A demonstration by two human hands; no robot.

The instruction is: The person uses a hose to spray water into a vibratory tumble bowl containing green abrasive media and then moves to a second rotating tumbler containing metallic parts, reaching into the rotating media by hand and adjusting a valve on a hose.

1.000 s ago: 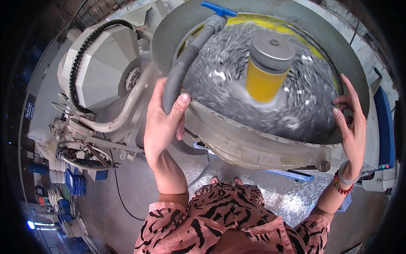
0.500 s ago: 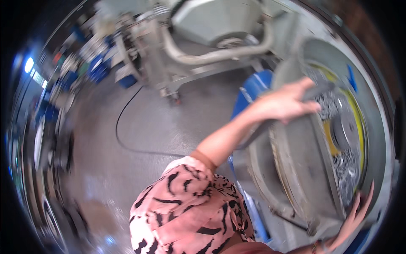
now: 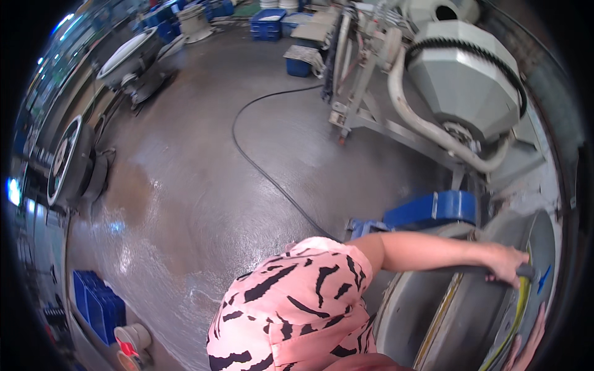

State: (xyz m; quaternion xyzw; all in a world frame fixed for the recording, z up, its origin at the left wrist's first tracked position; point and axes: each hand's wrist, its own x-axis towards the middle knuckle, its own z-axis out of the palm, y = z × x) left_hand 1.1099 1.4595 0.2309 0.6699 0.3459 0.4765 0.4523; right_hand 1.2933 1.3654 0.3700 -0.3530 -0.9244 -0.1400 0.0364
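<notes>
While my left hand (image 3: 508,264) was closed around the grey hose (image 3: 526,271) at the bowl (image 3: 542,238), my right hand (image 3: 526,345) was near its rim, fingers outstretched, gripping nothing visible. The work looked unfinished, the hose not yet released.

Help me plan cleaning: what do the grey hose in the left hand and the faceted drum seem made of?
Grey hose in the left hand: probably rubber or plastic, judging by its dull, matte surface.
Faceted drum: likely painted metal, smooth and pale, its flat panels meeting at crisp edges.
</notes>
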